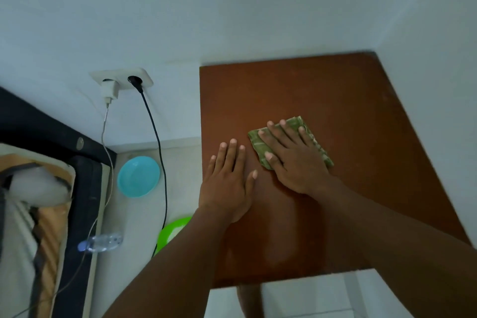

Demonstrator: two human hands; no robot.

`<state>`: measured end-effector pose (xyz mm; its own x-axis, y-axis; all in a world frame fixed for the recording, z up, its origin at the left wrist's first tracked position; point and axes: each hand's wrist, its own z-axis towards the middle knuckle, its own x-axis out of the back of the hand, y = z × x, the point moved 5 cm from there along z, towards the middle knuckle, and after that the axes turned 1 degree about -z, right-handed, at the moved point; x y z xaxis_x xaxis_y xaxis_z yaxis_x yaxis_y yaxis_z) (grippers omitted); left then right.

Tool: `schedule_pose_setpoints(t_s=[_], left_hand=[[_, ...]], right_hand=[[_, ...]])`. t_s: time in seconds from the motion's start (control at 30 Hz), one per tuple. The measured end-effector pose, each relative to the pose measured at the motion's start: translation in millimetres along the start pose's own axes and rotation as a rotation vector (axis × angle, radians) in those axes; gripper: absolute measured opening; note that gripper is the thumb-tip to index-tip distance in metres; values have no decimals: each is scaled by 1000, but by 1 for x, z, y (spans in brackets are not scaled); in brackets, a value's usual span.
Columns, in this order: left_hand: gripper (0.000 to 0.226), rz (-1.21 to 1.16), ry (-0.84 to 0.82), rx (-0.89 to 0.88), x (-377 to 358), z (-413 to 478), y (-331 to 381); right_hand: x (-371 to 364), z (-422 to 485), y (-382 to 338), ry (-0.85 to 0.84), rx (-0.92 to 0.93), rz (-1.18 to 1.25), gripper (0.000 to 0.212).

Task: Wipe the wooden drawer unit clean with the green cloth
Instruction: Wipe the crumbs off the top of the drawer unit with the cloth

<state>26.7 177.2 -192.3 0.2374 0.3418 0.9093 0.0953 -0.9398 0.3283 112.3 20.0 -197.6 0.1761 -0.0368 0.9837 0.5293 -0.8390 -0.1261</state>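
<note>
Head cam: mid-wipe on top of wooden drawer unit (335, 100). Right hand (291, 160) lay flat w/ straight fingers pressing folded green cloth (308, 128) near centre; left hand (227, 181) flat, fingers spread, bracing beside it, holding nothing. Next prob. needs firm strokes toward back & edges. Cloth looked creased, dull green.

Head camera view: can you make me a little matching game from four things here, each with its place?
Things: 1 green cloth; 2 left hand; 3 blue bowl; 4 water bottle.
Places: a lying on its side beside the bed; b flat on the bare wooden top; c under the right hand; d on the floor below the wall socket.
Pairs: 1-c, 2-b, 3-d, 4-a.
</note>
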Motion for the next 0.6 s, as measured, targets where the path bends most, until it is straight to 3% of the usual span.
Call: schedule_pose_setpoints(t_s=[0.3,0.5,0.6], left_hand=[[81,-18,3,51,-45,-132,39],[68,-54,-53,69,-56,-182,53],[68,-52,-95,68,-53,-185,55]], right_hand=[[-26,-168,-29,68,-5,82,51],[-19,-233,-45,260,1,204,40],[-3,-244,-51,253,72,169,30]])
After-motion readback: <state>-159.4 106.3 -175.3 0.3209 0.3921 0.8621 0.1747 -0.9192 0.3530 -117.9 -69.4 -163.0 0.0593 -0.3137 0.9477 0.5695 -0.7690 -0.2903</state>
